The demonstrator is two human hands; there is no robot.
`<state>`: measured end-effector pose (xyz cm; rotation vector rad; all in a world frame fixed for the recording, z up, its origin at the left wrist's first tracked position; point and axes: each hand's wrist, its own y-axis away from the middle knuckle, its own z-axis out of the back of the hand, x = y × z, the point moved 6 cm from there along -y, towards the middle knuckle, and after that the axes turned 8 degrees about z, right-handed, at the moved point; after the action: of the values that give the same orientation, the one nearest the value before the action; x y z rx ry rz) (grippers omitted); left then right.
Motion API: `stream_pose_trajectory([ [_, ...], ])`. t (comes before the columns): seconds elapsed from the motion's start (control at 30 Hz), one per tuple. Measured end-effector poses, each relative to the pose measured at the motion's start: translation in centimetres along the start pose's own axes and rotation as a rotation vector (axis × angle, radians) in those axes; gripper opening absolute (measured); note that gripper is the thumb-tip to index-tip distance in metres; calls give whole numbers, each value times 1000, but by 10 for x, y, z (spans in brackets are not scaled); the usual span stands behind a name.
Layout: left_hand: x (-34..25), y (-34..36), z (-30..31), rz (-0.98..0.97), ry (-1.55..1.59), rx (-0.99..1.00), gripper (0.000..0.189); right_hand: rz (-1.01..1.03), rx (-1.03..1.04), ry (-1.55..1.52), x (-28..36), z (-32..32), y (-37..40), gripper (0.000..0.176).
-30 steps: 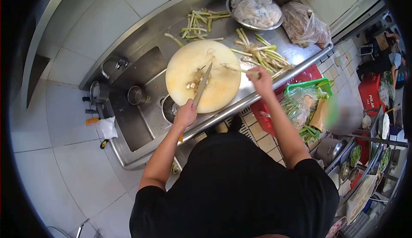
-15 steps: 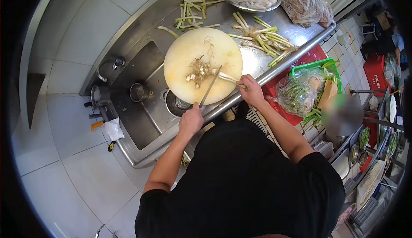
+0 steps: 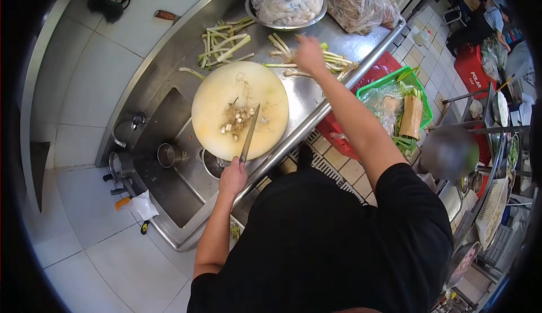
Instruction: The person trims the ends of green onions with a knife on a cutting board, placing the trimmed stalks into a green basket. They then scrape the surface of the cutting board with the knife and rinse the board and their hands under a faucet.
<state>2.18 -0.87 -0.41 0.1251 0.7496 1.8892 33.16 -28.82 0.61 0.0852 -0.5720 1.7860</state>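
Note:
In my left hand (image 3: 232,178) is the handle of a knife (image 3: 249,135), its blade lying across the near right part of the round cutting board (image 3: 214,87). Cut root ends (image 3: 238,122) with stringy roots lie in a small heap left of the blade. My right hand (image 3: 310,56) is stretched out past the board, over a bunch of untrimmed spring onions (image 3: 339,61) on the steel counter. Motion smears its fingers, and the hand covers part of the bunch. Trimmed spring onion stalks (image 3: 220,44) lie behind the board.
The board overlaps the sink (image 3: 164,172), where a metal cup (image 3: 169,155) stands. At the back are a metal bowl (image 3: 288,27) of bagged pale food and a plastic bag (image 3: 361,5). A green basket (image 3: 426,112) of vegetables sits lower right. A person (image 3: 491,19) is far right.
My right hand has left the board and the stalks it held, reaching forward to the untrimmed bunch. A thicker stalk now shows over the trimmed pile. The knife stays in my left hand.

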Motion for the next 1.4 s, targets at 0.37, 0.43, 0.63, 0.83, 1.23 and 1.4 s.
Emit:
stream_pose_trajectory([
  [0.37, -12, 7, -21, -71, 97, 57, 28, -133, -46, 143, -83, 43, 54, 25],
  [0.43, -4, 1, -8, -5, 95, 46, 29, -139, -1, -192, -56, 44, 52, 31],
  [0.63, 16, -19, 11, 11, 97, 13, 29, -31, 126, -661, 28, 26, 71, 33],
  [0.83, 9, -15, 20, -11, 193, -66, 27, 204, 292, -452, 96, 0, 140, 34],
  [1.23, -9, 20, 6, -70, 95, -34, 25, 248, 116, -518, 109, -1, 190, 20],
  [1.4, -1, 8, 13, -2, -17, 55, 26, 317, 265, -526, 103, 3, 166, 17],
])
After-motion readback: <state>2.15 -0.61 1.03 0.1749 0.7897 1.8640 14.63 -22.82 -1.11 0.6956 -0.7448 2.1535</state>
